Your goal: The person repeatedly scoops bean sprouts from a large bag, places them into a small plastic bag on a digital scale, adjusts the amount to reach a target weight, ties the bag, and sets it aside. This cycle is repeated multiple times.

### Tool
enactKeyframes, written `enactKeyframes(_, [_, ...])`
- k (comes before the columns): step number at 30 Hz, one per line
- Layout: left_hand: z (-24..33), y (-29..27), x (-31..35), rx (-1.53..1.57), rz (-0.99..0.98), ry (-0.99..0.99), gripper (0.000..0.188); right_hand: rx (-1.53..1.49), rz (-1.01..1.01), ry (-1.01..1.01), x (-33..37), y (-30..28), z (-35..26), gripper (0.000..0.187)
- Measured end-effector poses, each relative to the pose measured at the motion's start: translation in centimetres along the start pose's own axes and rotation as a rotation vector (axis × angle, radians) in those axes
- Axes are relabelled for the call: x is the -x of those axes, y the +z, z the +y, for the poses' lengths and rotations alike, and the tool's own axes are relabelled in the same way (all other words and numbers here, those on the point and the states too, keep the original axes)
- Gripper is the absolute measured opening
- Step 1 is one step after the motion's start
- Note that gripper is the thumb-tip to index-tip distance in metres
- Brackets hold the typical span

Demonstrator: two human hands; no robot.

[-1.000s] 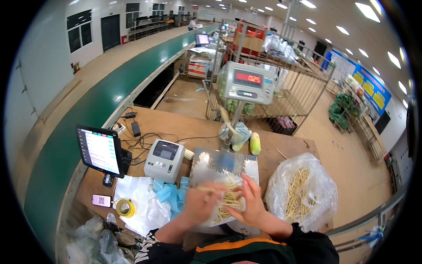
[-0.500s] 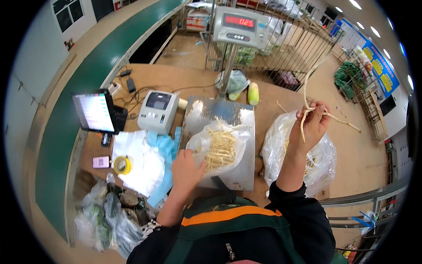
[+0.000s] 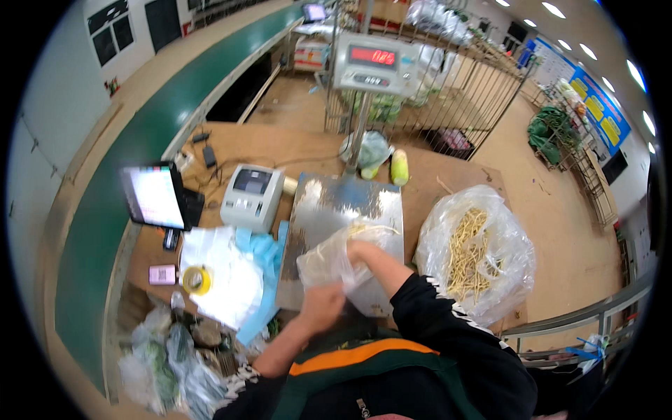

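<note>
On the metal plate of the weighing scale [image 3: 318, 192] lies a clear plastic bag [image 3: 325, 257] with pale, thin, root-like strands [image 3: 371, 229] showing at its top. My left hand [image 3: 323, 306] is closed on the near edge of this bag. My right hand [image 3: 358, 253] reaches over to the bag's mouth, its fingers hidden by the plastic and blurred. Whether it holds any strands cannot be seen. To the right, a larger open plastic bag [image 3: 514, 252] holds a heap of similar pale strands [image 3: 467, 255].
Behind the plate, the scale's display [image 3: 374, 63] stands on a post beside a bagged green vegetable [image 3: 367, 150] and a pale green gourd-like vegetable [image 3: 399, 168]. Leftward are a label printer [image 3: 252, 198], a screen [image 3: 155, 196] and yellow tape [image 3: 196, 280]. A metal rail [image 3: 574, 323] runs at the right.
My right hand has swung left from above the large bag, where it held long branching strands, to the bag on the scale. My left hand has moved nearer and closed on that bag.
</note>
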State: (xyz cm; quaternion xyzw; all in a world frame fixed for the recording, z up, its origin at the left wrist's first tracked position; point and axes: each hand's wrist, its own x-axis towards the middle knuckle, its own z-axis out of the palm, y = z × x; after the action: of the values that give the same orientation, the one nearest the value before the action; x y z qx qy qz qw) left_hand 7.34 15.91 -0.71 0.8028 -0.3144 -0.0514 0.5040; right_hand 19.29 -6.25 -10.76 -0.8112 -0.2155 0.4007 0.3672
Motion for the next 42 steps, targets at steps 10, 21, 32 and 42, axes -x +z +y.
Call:
enactKeyframes(10, [-6.1,-0.4,-0.3,0.570,0.554,-0.313,0.010,0.025,0.698,0.120,6.1,2.9,-4.7,0.056])
enactKeyframes(21, [-3.5,-1.6,-0.5,0.399,0.672,-0.178,0.043,0.260,1.513,-0.018,19.3,-0.3,-12.3,0.011])
enactKeyframes(32, [0.6,-2.9,-0.5,-0.026,0.633,-0.037,0.035,0.383,1.641,0.231,15.4,3.8,-8.1,0.053])
enactKeyframes(42, [2.8,2.0,-13.2,-0.197,0.278,0.301,0.033,-0.694,1.513,-0.150,13.8,1.8,-2.4,0.013])
